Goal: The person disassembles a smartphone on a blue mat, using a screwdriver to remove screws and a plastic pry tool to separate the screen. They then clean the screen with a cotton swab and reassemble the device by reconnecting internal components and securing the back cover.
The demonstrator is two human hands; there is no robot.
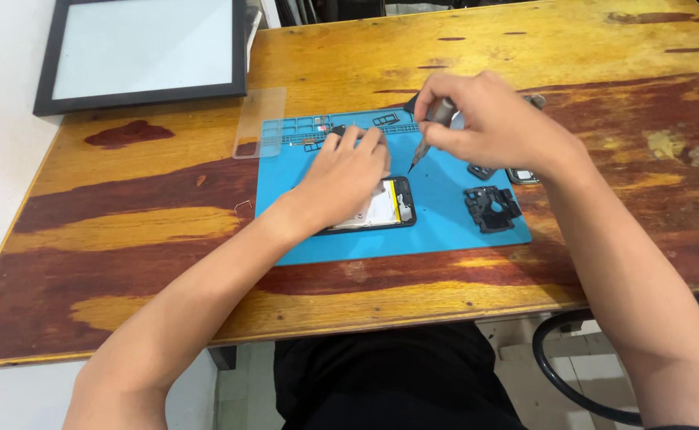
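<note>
On the blue mat (437,231) in the middle of the desk (150,215) lies an opened phone (385,209), back cover off, its pale insides and a yellow strip showing. From where I stand, the main worry is a slip: the screwdriver (427,137) comes down at a slant toward the phone's top edge, and if its tip skids off a screw it could gouge the board or the strip beside it. I'd also guess a loosened screw could roll off the mat onto the patchy wood and be hard to find. Small black parts (492,209) lie near the mat's right edge, just beside the person's forearm, where a careless sweep could push them off.

Left hand (341,179) lies flat over the upper half of the phone, fingers spread a little and pressing down, gripping nothing, only steadying it. Right hand (489,123) is closed around the screwdriver's grey handle, thumb and fingertips pinching it, tip pointing down at the phone's top right corner; whether the tip touches I cannot tell. A clear plastic sheet (259,121) rests at the mat's upper left, and a black-framed panel (142,52) sits well apart at the desk's far corner.
</note>
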